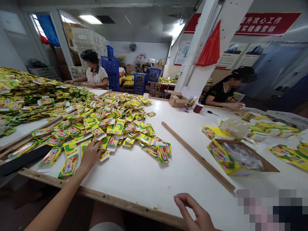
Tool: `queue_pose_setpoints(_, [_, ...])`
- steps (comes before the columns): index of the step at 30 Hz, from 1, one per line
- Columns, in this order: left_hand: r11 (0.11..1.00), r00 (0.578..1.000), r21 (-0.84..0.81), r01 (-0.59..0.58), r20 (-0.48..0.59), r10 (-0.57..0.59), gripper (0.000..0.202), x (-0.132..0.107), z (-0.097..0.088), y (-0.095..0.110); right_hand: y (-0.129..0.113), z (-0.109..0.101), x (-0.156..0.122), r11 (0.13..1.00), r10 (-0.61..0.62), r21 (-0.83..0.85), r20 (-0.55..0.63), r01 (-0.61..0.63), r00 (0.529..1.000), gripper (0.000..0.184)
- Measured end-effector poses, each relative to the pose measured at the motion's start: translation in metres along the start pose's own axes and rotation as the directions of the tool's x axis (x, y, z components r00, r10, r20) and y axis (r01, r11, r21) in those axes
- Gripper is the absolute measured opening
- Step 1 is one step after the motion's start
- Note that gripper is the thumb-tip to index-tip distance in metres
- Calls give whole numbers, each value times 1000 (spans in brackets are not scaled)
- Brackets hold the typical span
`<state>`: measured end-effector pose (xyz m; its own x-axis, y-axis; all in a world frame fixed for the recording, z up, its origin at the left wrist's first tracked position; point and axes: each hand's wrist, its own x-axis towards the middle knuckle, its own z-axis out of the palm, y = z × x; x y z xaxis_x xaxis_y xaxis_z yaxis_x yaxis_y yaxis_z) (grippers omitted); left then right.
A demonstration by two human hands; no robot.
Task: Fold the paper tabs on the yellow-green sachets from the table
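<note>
A big heap of flat yellow-green printed packets (108, 123) covers the left half of the white table (144, 173). My left hand (90, 154) reaches into the near edge of the heap, fingers spread flat on a packet, palm down. My right hand (196, 213) hovers at the table's near edge, fingers loosely apart and holding nothing. An open yellow carton (237, 158) with clear plastic bags inside lies to the right.
A long wooden strip (197, 155) lies diagonally across the table. A second pile of packets (29, 93) fills the table at left. Two other people sit at the far side, one left (95, 74), one right (226, 88). Blue crates (109, 65) stand behind.
</note>
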<state>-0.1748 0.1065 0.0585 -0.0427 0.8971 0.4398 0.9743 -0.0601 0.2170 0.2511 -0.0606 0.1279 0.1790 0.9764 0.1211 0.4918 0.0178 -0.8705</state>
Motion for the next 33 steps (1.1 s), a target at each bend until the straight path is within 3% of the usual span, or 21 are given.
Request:
queue_pose_setpoints(3, [1000, 1000, -13, -17, -4, 17, 34, 1, -4, -10, -11, 17, 5, 999, -28, 31, 56, 27, 998, 29])
queue_pose_setpoints(7, [999, 999, -39, 17, -45, -18, 40, 1, -7, -20, -7, 25, 7, 999, -33, 41, 167, 27, 985, 27])
queue_pose_setpoints(13, [993, 982, -99, 62, -172, -79, 30, -15, -32, -6, 1, 43, -3, 990, -33, 139, 93, 19, 995, 28])
queue_pose_setpoints(17, [948, 940, -308, 77, -295, -173, 25, -38, -66, 40, 2, 52, 0, 989, -9, 147, 110, -7, 994, 30])
queue_pose_setpoints(19, [859, 967, -511, 26, -205, -151, 22, -49, -79, 74, 3, 59, 7, 983, -11, 181, 119, -11, 993, 32])
queue_pose_setpoints(21, [716, 999, -698, -11, -30, -14, 17, -59, -84, 110, 3, 66, 16, 964, -6, 265, 137, -31, 991, 38])
queue_pose_setpoints(22, [629, 995, -777, -12, 51, 83, 15, -64, -85, 127, 2, 70, 20, 944, 1, 324, 181, -61, 983, 42])
queue_pose_setpoints(24, [485, 959, -874, 33, 164, 230, 15, -71, -83, 156, -2, 77, 23, 873, 1, 452, 371, -182, 929, 49])
queue_pose_setpoints(26, [393, 930, -916, 77, 208, 304, 13, -77, -77, 177, -6, 82, 22, 754, -26, 552, 565, -355, 825, 53])
queue_pose_setpoints(27, [362, 921, -928, 94, 219, 323, 12, -79, -74, 185, -8, 84, 21, 690, -38, 584, 619, -427, 784, 54])
queue_pose_setpoints(28, [339, 919, -935, 105, 222, 326, 14, -81, -70, 191, -8, 85, 19, 636, -36, 611, 634, -472, 773, 55])
queue_pose_setpoints(30, [306, 939, -945, 112, 201, 277, 23, -85, -60, 199, -4, 88, 17, 579, 17, 674, 553, -459, 833, 53])
queue_pose_setpoints(33, [228, 969, -960, 165, 200, 143, 34, -93, -41, 206, 10, 92, 19, 637, 96, 724, 266, -265, 959, 45])
